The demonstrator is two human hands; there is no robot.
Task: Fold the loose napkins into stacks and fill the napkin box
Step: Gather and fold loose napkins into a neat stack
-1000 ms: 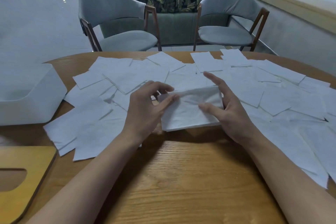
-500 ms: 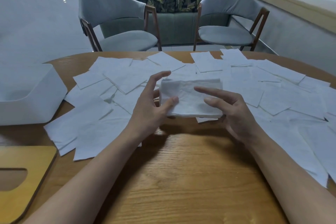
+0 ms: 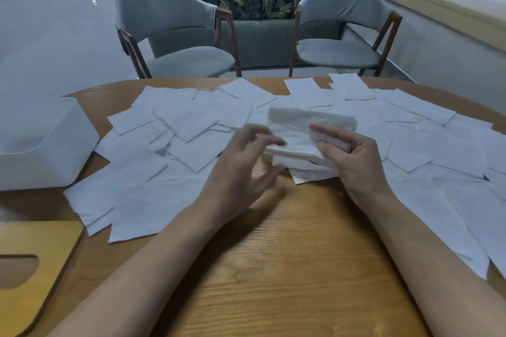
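A folded stack of white napkins (image 3: 298,131) is held a little above the wooden table (image 3: 287,268), tilted with its far edge raised. My right hand (image 3: 353,161) grips its right end, thumb on top and fingers under it. My left hand (image 3: 243,169) is at the stack's left end, blurred, its fingertips on the near left corner. Several loose white napkins (image 3: 191,123) lie spread over the far half of the table. The white napkin box (image 3: 52,150) stands at the left edge, its inside mostly hidden.
A yellow wooden lid (image 3: 35,268) with an oval slot lies at the near left corner. Two grey chairs (image 3: 175,35) stand behind the table, before a leaf-patterned sofa. More napkins (image 3: 451,161) cover the right side. Bare wood lies between my forearms.
The stack was lifted off the table and tipped up. My right hand went from resting beside it to gripping its right end; my left hand slid toward the near left corner.
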